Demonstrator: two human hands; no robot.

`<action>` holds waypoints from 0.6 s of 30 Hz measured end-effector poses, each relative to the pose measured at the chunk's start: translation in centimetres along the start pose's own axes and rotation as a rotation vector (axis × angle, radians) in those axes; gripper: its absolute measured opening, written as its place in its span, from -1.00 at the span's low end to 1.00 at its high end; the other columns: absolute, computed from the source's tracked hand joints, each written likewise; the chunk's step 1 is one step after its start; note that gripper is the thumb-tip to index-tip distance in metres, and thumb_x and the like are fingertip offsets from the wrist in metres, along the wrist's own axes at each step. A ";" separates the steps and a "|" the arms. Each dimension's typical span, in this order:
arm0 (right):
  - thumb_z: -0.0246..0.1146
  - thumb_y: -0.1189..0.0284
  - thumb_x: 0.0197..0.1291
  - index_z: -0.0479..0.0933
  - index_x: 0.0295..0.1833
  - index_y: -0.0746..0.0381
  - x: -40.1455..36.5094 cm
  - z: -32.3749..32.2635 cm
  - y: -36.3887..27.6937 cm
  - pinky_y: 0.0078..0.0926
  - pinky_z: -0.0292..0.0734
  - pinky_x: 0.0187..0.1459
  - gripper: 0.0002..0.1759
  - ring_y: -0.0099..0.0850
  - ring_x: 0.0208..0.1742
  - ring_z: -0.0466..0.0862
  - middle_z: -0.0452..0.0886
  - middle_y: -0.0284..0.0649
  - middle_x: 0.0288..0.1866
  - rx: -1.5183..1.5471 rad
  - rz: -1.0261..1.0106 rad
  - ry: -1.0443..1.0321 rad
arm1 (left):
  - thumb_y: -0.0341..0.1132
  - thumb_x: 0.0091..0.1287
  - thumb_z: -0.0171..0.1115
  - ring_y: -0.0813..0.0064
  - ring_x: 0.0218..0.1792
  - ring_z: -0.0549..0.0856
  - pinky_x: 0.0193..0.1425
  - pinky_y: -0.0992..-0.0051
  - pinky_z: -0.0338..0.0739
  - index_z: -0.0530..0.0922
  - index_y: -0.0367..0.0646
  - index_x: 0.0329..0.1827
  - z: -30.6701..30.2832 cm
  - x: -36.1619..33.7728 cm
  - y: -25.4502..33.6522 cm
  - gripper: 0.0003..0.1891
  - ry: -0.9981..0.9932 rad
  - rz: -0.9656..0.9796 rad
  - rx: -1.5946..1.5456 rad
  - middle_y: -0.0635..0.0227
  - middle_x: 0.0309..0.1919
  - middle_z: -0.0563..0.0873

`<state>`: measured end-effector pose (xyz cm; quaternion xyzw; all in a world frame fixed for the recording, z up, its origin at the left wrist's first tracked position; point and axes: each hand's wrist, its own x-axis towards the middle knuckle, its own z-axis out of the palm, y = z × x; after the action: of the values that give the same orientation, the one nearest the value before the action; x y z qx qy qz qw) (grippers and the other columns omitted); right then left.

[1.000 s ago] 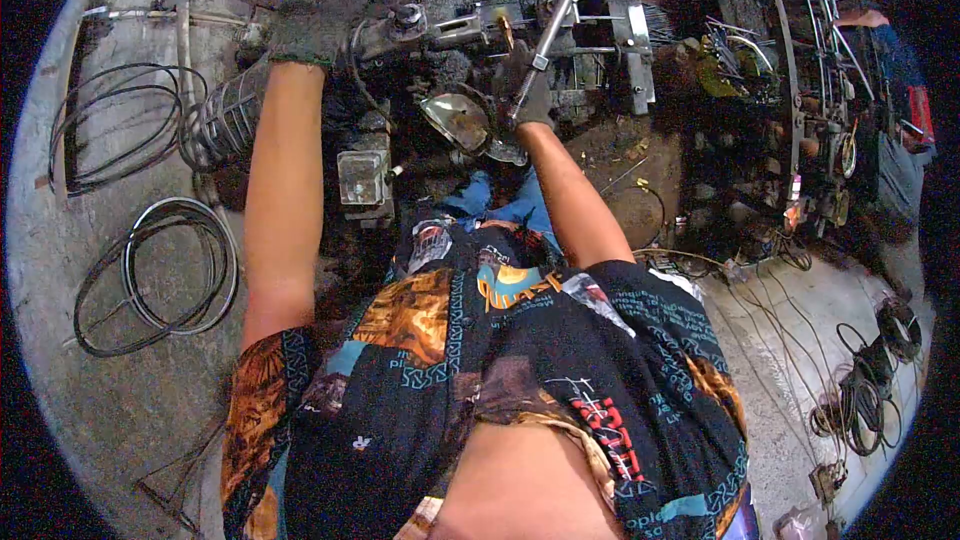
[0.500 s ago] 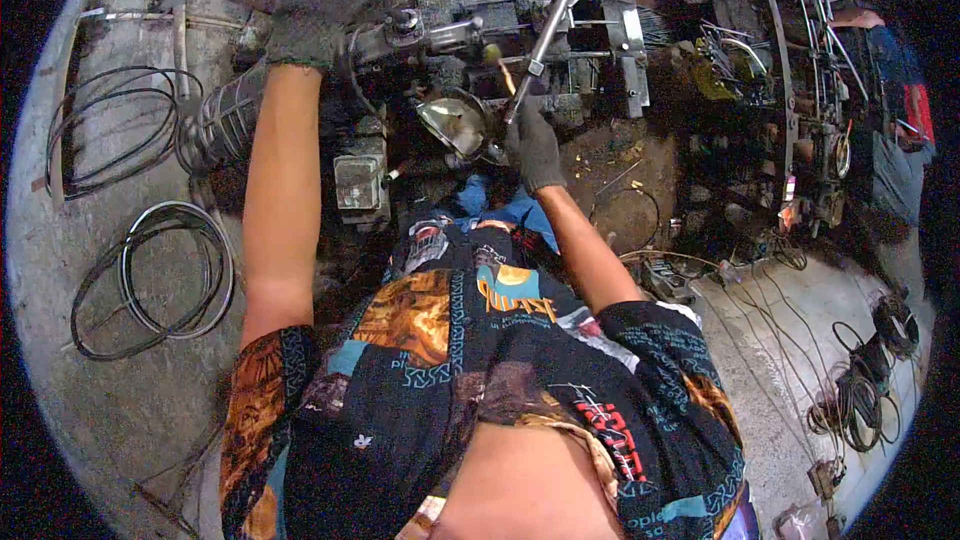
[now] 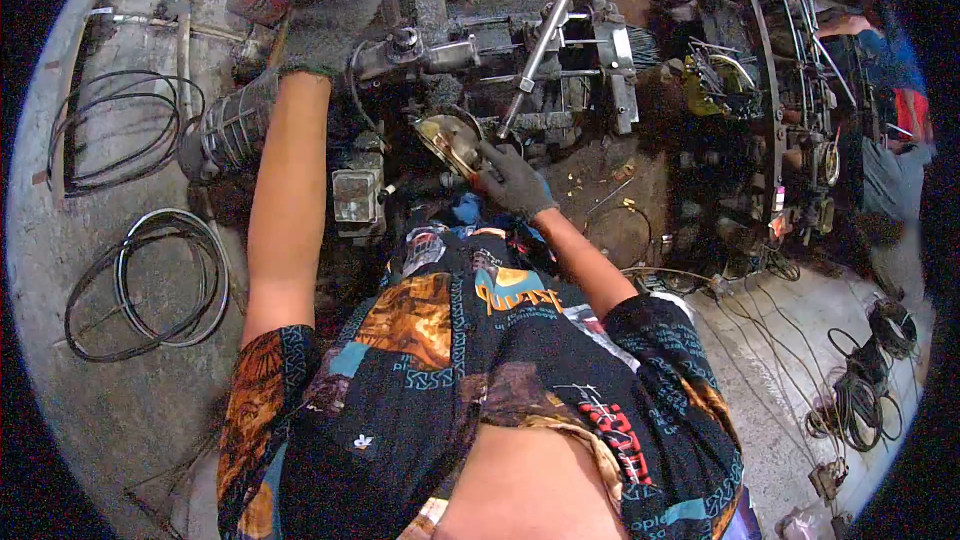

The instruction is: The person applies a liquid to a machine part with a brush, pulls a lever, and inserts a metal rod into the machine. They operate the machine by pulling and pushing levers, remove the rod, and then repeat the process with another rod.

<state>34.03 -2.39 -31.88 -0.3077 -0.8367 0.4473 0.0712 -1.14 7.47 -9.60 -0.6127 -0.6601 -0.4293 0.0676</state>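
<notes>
My right hand (image 3: 515, 182), in a dark grey glove, is at the right edge of a round metal dish (image 3: 440, 140). Its fingers point toward the dish with one stretched out, and I see nothing held in them. Just above this hand stands the lower end of a long metal bar (image 3: 545, 55), slanting up to the right over the machine. My left hand (image 3: 325, 25), also in a dark glove, reaches past a grey metal cylinder (image 3: 400, 50). Its fingers blend into the dark background, so its grip is hidden.
A ribbed motor housing (image 3: 235, 125) sits left of my left forearm. Below the cylinder is a box with a pale cover (image 3: 357, 195). Coiled hoses (image 3: 170, 275) lie on the left floor, cables (image 3: 860, 390) on the right. Another person's sleeve (image 3: 890, 70) shows at far right.
My right hand has let go of the long bar and moved down and left to the dish. My left hand stays in about the same place.
</notes>
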 end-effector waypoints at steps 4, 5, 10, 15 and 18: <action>0.32 0.40 0.37 0.59 0.29 0.32 0.8 -4.0 0.5 -0.18 0.59 0.19 -0.58 0.01 0.17 0.69 0.69 0.11 0.15 0.113 0.136 0.278 | -0.31 0.60 0.16 0.03 0.19 0.67 0.35 0.17 0.51 0.62 -0.27 0.15 -0.3 -0.8 -1.3 -0.76 0.053 0.057 0.085 0.05 0.06 0.72; 0.31 0.41 0.38 0.64 0.20 0.36 1.1 -5.8 0.1 -0.23 0.59 0.20 -0.64 -0.04 0.16 0.72 0.73 0.10 0.12 0.255 0.259 0.304 | -0.30 0.60 0.16 0.04 0.17 0.68 0.32 0.17 0.53 0.63 -0.27 0.15 -0.5 -0.8 -1.5 -0.75 0.046 0.035 0.047 0.06 0.06 0.73; 0.36 0.43 0.30 0.65 0.19 0.27 7.0 -12.1 1.8 -0.20 0.60 0.13 -0.64 -0.04 0.08 0.72 0.71 0.05 0.05 -0.101 -0.016 0.573 | -0.22 0.60 0.19 0.12 0.13 0.70 0.28 0.21 0.56 0.64 -0.26 0.17 -1.5 -2.8 -3.9 -0.71 0.164 -0.057 -0.104 0.11 0.04 0.74; 0.33 0.46 0.32 0.67 0.12 0.33 16.4 -15.1 -4.7 -0.11 0.59 0.05 -0.70 0.00 -0.02 0.70 0.71 0.01 -0.06 -0.314 -0.289 0.600 | -0.19 0.62 0.17 0.20 0.14 0.70 0.29 0.26 0.57 0.64 -0.24 0.19 -3.2 -5.8 -7.1 -0.69 0.218 -0.219 -0.173 0.15 0.04 0.74; 0.33 0.38 0.28 0.67 0.10 0.29 22.1 -14.1 -3.1 -0.04 0.57 0.08 -0.67 0.06 -0.01 0.68 0.71 0.02 -0.03 -0.535 -0.379 0.357 | -0.19 0.62 0.15 0.25 0.14 0.70 0.30 0.28 0.57 0.64 -0.23 0.20 -4.0 -7.1 -8.5 -0.69 0.244 -0.259 -0.158 0.17 0.05 0.74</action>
<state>20.49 19.06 -24.52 -0.2283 -0.9405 0.1312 0.2147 -8.54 0.56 -15.56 -0.4693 -0.6847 -0.5560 0.0430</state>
